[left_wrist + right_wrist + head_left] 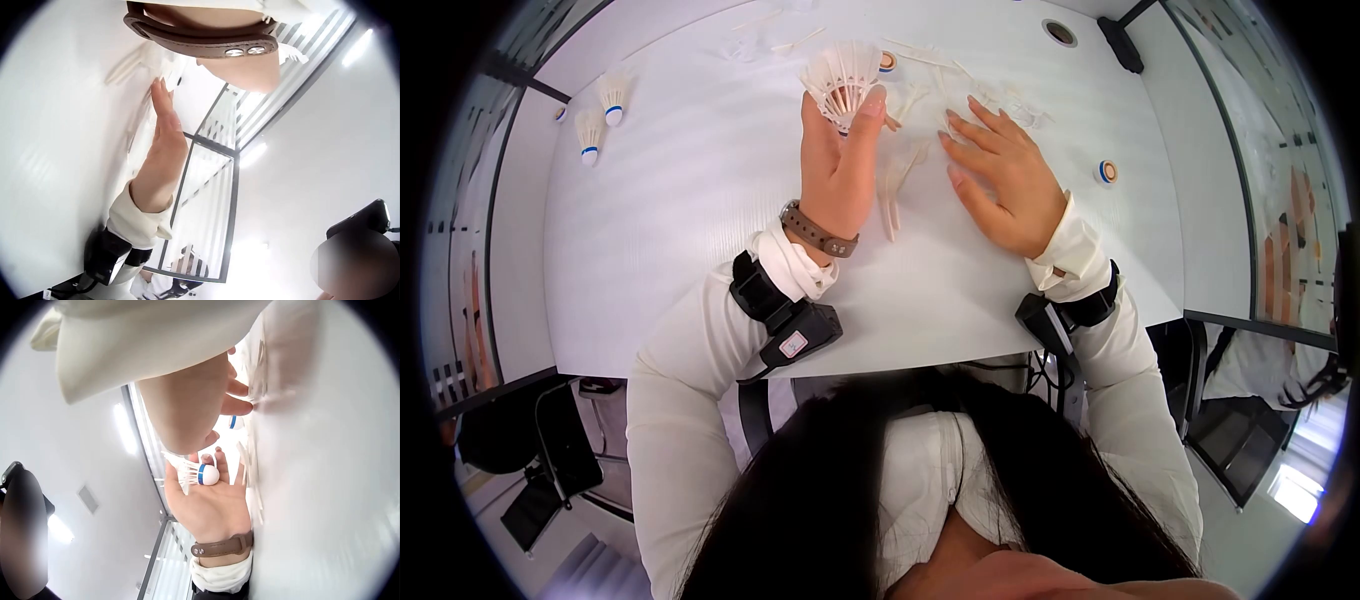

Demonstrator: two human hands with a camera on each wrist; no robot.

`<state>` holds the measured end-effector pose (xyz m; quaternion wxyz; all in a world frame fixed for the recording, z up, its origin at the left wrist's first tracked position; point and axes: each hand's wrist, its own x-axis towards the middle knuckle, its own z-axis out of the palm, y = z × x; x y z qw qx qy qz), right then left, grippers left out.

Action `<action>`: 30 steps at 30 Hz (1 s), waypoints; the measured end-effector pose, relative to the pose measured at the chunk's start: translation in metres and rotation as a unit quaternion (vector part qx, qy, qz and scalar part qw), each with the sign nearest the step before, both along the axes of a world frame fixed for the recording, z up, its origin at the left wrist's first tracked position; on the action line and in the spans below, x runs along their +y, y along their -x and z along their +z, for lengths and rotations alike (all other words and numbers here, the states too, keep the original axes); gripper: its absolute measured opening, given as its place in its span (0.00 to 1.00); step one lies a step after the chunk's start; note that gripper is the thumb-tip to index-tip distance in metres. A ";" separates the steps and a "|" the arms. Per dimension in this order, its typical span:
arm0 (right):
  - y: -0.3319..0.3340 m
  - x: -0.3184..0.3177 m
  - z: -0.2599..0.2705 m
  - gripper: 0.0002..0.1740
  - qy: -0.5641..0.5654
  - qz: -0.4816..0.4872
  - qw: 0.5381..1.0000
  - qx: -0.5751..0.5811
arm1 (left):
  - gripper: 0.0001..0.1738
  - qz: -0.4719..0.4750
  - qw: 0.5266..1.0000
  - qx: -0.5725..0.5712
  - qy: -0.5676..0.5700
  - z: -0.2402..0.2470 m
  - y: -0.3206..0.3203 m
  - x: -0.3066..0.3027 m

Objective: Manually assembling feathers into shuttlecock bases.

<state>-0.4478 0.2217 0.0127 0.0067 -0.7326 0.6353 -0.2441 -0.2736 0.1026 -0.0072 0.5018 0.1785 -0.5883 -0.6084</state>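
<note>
The left hand (837, 175) holds a white shuttlecock (841, 85) by its skirt, thumb on the near side. In the right wrist view the shuttlecock's white cork with a blue band (208, 474) faces the palm of the left hand (215, 509). The right hand (1010, 185) lies palm down with fingers spread at the table, beside loose white feather pieces (892, 195); in the left wrist view the right hand (164, 153) shows from its side. Whether its fingertips press on a feather cannot be told.
Two shuttlecocks (613, 98) (588, 135) stand at the table's left. Loose corks lie at the right (1106, 172), behind the held shuttlecock (887, 62) and at the far left edge (560, 114). More feather scraps (1010, 103) lie at the back, near a round hole (1060, 33).
</note>
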 end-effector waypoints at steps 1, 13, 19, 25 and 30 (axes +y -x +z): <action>-0.001 0.000 0.000 0.22 0.004 -0.004 1.000 0.000 | 0.22 -0.005 1.000 -0.010 0.000 0.000 -0.001 0.000; -0.006 -0.003 0.012 0.13 0.087 -0.024 0.984 -0.152 | 0.16 -0.033 0.999 -0.003 0.039 -0.003 0.003 0.007; -0.010 0.001 0.022 0.11 -0.011 -0.098 0.890 -0.446 | 0.18 -0.038 0.998 -0.043 0.020 -0.003 0.003 0.004; -0.009 0.001 0.025 0.19 -0.025 -0.095 0.845 -0.526 | 0.19 -0.038 0.995 -0.087 0.037 -0.002 -0.001 0.005; -0.008 0.001 0.024 0.11 -0.040 -0.093 0.899 -0.427 | 0.19 -0.047 0.994 -0.086 0.051 0.000 -0.001 0.004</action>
